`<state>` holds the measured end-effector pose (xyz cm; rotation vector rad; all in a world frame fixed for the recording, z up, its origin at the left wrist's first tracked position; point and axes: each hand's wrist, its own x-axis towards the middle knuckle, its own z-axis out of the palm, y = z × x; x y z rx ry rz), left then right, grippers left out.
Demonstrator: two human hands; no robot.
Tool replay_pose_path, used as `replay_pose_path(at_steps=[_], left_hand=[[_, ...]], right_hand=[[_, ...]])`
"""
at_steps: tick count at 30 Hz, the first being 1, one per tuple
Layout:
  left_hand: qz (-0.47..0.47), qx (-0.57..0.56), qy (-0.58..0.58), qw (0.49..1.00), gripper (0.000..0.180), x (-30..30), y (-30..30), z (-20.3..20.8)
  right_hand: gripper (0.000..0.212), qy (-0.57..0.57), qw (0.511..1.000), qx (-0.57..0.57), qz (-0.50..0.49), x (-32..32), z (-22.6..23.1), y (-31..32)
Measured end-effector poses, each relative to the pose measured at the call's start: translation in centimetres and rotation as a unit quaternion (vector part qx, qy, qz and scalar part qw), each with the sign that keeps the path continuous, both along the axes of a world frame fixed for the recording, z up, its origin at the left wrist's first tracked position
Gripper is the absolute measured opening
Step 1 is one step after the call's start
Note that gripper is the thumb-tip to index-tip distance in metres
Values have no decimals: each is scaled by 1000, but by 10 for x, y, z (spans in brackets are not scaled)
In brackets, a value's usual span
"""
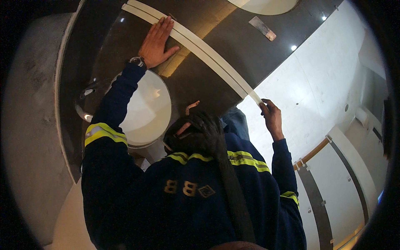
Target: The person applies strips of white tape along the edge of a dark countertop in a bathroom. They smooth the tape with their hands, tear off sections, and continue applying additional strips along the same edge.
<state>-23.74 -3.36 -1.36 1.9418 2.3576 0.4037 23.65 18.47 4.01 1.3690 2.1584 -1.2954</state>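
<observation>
A long off-white strip (208,53) with a dark line along its length lies across the dark countertop (216,35). My left hand (156,46) rests flat near its far left part, fingers stretched out and fingertips over the strip. A small brown piece shows just beyond those fingertips. At the strip's near right end, a narrow pale band (255,97) runs past the counter edge. My right hand (271,118) pinches the tip of that band between thumb and fingers. Whether the band is tape or a solid strip, I cannot tell.
A round white basin (146,110) and a shiny tap (83,106) stand under my left forearm. Another white basin (266,5) is at the far edge. A small flat grey-and-brown piece (262,28) lies on the counter. White partition panels (346,179) stand at right.
</observation>
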Motion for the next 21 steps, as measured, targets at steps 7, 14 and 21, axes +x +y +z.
replay_pose_path(at_steps=[7,14,21], left_hand=[[35,-16,-28,999,111,47,3,5],[58,-74,8,996,100,20,-6,14],[143,-43,48,988,90,-97,1,12]], right_hand=[[29,21,1000,13,14,4,-5,1],[33,34,999,-1,12,11,-16,1],[30,46,999,8,-3,8,-12,-3]])
